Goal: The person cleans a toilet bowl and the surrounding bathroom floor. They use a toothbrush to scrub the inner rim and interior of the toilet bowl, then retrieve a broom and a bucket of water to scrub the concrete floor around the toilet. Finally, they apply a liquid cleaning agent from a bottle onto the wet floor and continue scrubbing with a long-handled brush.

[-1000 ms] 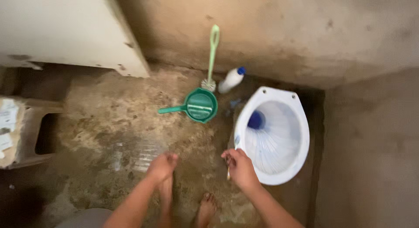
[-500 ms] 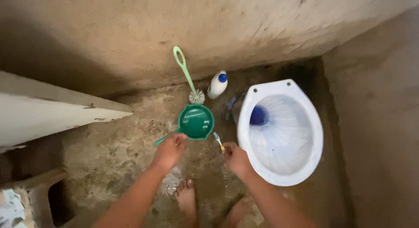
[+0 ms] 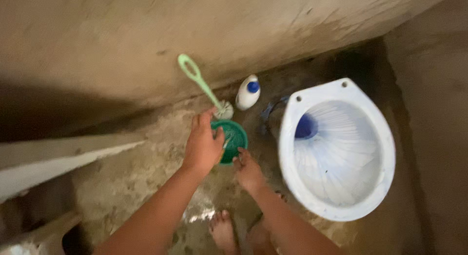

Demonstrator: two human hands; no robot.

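Both hands have moved forward from the bare floor to the green scoop [image 3: 235, 140] since a second ago, and the small brush seen earlier in the right hand can no longer be made out. A person's left hand [image 3: 204, 144] lies over the near-left rim of the scoop, fingers curled down onto it in a loose grasp (the handle is hidden beneath the palm). Just right of it, the right hand [image 3: 248, 171] hovers at the scoop's near edge with fingers bent; whether it holds anything cannot be told through the blur. Beyond the left hand's fingertips, a pale green toilet brush [image 3: 204, 88] leans against the rough wall [image 3: 146, 45], its bristle head just beside the scoop's far rim. A white bottle with a blue cap [image 3: 248, 92] stands a little farther right of the brush. Right of the right hand sits a white toilet bowl [image 3: 341, 196], blue at its drain. Two bare feet [image 3: 223, 231] rest on the wet concrete floor [image 3: 146, 172] below the wrists.
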